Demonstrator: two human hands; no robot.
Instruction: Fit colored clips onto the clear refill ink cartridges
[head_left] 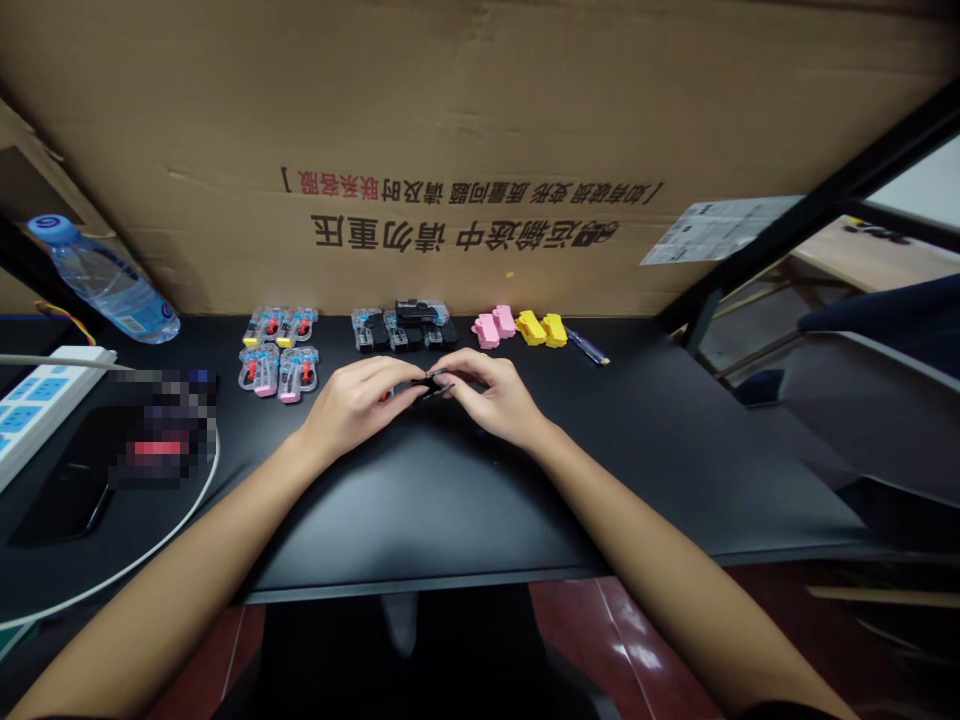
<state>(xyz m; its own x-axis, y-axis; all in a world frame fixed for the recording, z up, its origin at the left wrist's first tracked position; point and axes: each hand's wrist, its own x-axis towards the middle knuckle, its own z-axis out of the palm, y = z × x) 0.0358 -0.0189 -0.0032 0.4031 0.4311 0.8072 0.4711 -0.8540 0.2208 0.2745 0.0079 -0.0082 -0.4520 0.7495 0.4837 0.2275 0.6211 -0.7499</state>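
Note:
My left hand [356,398] and my right hand [491,395] meet over the middle of the black table [420,500]. Between their fingertips they pinch one small black part [433,384]; its shape is mostly hidden by the fingers. Behind the hands lie a cluster of black and clear parts [405,327], two pink clips [495,325] and two yellow clips [543,329]. To the left rear sit several clear parts with pink, red and yellow inserts [279,352].
A large cardboard sheet [465,150] stands along the back edge. A water bottle [105,282] lies at the far left, above a white power strip [41,395] and cable. A small blue-handled tool [587,346] lies right of the yellow clips.

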